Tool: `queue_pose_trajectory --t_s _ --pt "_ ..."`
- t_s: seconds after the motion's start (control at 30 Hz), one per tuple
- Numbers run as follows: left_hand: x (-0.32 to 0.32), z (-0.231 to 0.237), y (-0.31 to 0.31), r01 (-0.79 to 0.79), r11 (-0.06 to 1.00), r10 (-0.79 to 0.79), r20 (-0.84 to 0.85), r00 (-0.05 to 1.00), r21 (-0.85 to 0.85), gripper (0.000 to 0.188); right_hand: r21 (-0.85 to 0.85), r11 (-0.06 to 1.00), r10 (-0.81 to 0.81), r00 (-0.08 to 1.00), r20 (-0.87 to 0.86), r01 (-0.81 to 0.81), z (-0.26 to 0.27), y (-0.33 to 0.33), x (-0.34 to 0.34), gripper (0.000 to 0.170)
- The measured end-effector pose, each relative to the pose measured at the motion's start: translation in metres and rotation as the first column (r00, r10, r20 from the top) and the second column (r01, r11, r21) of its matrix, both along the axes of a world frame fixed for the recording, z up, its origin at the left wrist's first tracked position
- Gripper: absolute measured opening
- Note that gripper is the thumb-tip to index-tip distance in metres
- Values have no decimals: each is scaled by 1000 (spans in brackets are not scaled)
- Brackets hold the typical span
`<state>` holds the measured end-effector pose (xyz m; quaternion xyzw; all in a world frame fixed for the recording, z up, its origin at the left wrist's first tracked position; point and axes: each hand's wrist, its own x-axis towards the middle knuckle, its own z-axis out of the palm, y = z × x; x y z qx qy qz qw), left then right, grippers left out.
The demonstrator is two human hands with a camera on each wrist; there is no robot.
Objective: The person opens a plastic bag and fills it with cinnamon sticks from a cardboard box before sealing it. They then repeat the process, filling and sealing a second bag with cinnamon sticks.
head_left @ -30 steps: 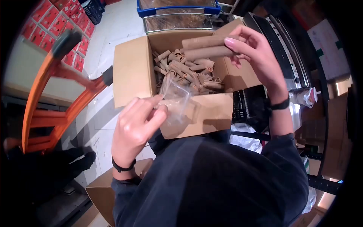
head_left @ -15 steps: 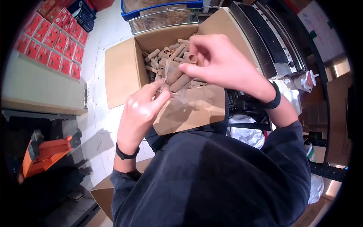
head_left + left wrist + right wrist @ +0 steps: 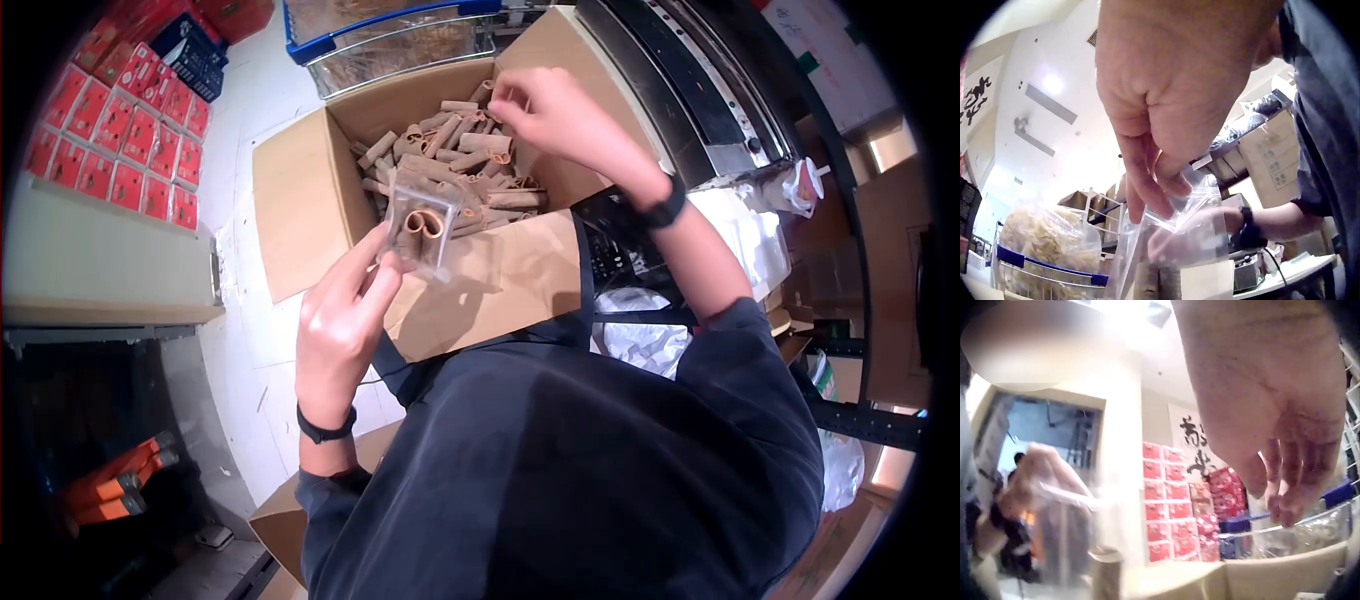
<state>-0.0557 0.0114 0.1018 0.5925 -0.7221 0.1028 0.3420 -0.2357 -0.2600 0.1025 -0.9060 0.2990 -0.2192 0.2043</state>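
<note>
My left hand [image 3: 340,318] pinches the edge of a clear zip bag [image 3: 447,255] above the near flap of a cardboard box [image 3: 300,195]. Two rolled cinnamon sticks [image 3: 409,246] stand side by side in the bag, their curled ends facing up. In the left wrist view, thumb and fingers hold the bag [image 3: 1200,240] by its top. Over the far right part of the box is my right hand [image 3: 550,112], close above a heap of cinnamon sticks [image 3: 487,145]. Its fingers hang loosely curled in the right wrist view, with nothing visible between them.
Behind the box stands a blue-rimmed wire basket [image 3: 400,45] with bagged goods. Red boxes [image 3: 120,150] are stacked at the left. A black and silver machine [image 3: 690,90] stands close on the right. Orange metal legs [image 3: 115,490] show at lower left.
My right hand brought two cinnamon sticks to the bag and let them go inside, then moved back over the heap. My left hand kept holding the bag, now turned more upright.
</note>
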Motion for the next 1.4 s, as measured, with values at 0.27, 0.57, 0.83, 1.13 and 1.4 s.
queue_pose_trajectory --t_s 0.27,0.57,0.83,1.13,1.4 --pt "5 2 10 -15 999 14 30 999 32 15 -5 997 -69 835 -545 79 -153 -70 29 21" --pt "3 -1 12 -99 995 100 -26 995 29 19 41 998 62 841 -537 -47 -156 -65 21 20" --pt "3 2 13 -66 996 69 -48 996 66 20 -90 996 -30 959 -283 5 -38 -20 -3 27" --pt "-4 5 9 -67 997 67 -6 998 41 21 281 933 194 972 133 -225 99 95 -32 23" --pt "0 2 4 2 1000 -3 12 1000 30 25 20 933 359 933 -31 -358 92 112 -1 30"
